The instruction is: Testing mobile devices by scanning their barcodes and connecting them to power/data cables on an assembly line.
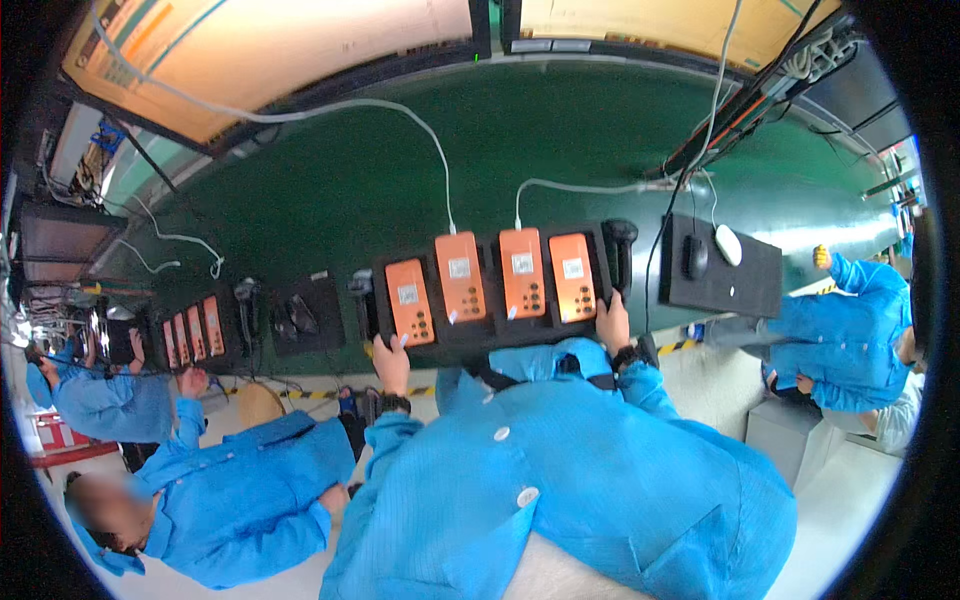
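Observation:
Four-sided and black, a tray (pixel 490 336) lies on the green bench in front of me, with several orange phones in a row, backs up. My left hand (pixel 391 366) grips the tray's near left corner, beside the leftmost phone (pixel 407 290). At the near right corner, my right hand (pixel 613 325) is closed on the tray edge, next to the rightmost phone (pixel 572 270). White cables plug into the tops of the two middle phones, the left one (pixel 460 270) and the right one (pixel 521 285). The fingers' undersides are hidden.
Black handheld scanners (pixel 621 240) flank the tray. A black mat (pixel 722 285) with a black mouse (pixel 695 257) and a white mouse (pixel 728 245) lies right. Monitors (pixel 290 60) stand at the back. Co-workers in blue (pixel 250 490) are left and right; another phone row (pixel 196 330) lies left.

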### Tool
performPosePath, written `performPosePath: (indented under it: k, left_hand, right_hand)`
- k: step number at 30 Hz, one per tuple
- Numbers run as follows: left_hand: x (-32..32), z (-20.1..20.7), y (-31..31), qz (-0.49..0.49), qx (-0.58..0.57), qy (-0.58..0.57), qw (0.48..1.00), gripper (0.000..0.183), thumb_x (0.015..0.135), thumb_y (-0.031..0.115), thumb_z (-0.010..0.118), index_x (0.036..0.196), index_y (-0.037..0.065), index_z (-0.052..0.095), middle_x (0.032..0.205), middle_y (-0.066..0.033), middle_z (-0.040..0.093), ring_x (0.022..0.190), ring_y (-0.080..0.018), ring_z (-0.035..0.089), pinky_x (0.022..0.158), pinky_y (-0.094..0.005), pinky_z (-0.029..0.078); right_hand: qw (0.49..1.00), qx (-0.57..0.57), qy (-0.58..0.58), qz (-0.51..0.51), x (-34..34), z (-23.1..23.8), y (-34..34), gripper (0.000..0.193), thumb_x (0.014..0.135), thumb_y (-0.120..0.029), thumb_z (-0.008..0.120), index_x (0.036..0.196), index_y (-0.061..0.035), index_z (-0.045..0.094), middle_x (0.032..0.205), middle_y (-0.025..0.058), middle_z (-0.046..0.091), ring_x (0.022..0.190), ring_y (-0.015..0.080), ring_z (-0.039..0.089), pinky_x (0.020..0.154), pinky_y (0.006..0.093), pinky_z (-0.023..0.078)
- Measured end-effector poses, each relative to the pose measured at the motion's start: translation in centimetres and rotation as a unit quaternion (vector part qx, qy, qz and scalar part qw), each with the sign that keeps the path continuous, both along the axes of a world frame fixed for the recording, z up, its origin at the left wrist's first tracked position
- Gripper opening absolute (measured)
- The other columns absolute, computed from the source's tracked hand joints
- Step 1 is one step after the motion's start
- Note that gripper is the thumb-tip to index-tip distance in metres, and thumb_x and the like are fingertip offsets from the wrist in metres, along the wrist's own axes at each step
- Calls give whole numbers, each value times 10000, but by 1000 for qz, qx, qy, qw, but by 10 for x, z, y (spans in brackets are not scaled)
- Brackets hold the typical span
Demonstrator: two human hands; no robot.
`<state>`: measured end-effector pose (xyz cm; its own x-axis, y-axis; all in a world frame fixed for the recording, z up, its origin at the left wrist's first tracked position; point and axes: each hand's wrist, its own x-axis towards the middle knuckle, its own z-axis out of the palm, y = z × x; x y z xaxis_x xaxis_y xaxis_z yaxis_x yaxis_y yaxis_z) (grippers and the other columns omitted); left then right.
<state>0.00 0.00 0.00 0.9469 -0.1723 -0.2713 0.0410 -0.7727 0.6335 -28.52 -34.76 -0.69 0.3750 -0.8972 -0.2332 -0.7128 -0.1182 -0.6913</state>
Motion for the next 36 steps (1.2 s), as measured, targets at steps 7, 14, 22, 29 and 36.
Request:
performPosePath:
  k: [7,14,22,29,36]
  left_hand:
    - [-11,35,-22,31,85,37,995,569,969,293,501,1348,-118,400,1299,-330,499,1208,-462,479,993,-498,408]
    - [-6,33,-20,7,100,9,995,530,943,274,533,1296,-113,454,1207,-340,551,1144,-476,515,961,-495,420]
    - [-9,34,-22,-4,119,-39,992,453,921,252,556,1241,-66,519,1052,-329,623,993,-485,590,857,-525,471]
    - [-10,18,-16,28,99,-70,992,355,900,302,576,1096,8,616,884,-299,646,847,-482,618,711,-547,476]
    - [-12,26,-26,48,77,-50,995,269,899,248,576,990,-4,553,833,-272,646,808,-460,624,706,-558,486]
  right_hand:
    - [999,7,28,14,3,20,-5,412,900,-160,564,1264,4,461,1063,305,615,984,470,587,830,516,469]
    - [999,-41,-4,2,2,7,-7,397,874,-121,574,1249,-22,488,1036,301,627,987,472,590,830,514,475]
    - [1000,-3,17,-20,1,13,-6,443,879,-160,583,1287,-27,472,1038,290,636,972,467,600,829,511,480]
    - [998,-59,0,36,3,2,-12,361,893,-126,566,1243,-60,504,993,285,642,958,491,594,798,518,481]
    - [998,-41,0,52,-9,-3,-17,445,938,-168,559,1331,-5,430,1074,306,632,984,458,622,803,485,489]
